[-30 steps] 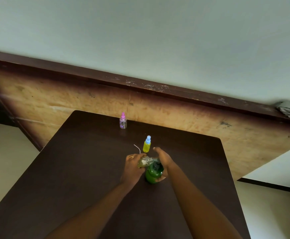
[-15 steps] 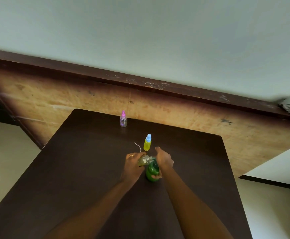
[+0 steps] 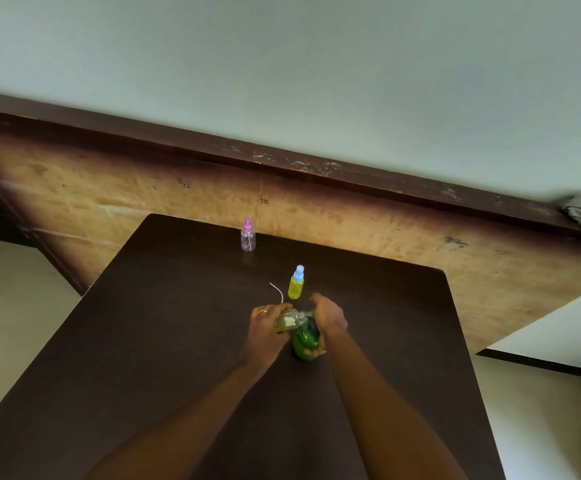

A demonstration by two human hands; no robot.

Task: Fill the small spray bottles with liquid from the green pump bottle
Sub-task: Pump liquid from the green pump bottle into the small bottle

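Near the middle of the counter (image 3: pixel 178 341), the left hand (image 3: pixel 265 327) curls its fingers round a tilted small spray bottle (image 3: pixel 287 320) held to the green pump bottle (image 3: pixel 304 341), which the right hand (image 3: pixel 329 317) grips — any misalignment or hard pump would likely send liquid past its narrow neck.

The table (image 3: pixel 178 341) is dark, matt wood. The green bottle (image 3: pixel 304 345) is glossy translucent plastic, as are the yellow bottle (image 3: pixel 296 288) and pink-capped bottle (image 3: pixel 248 238). The board (image 3: pixel 143 202) behind is worn, rough wood.
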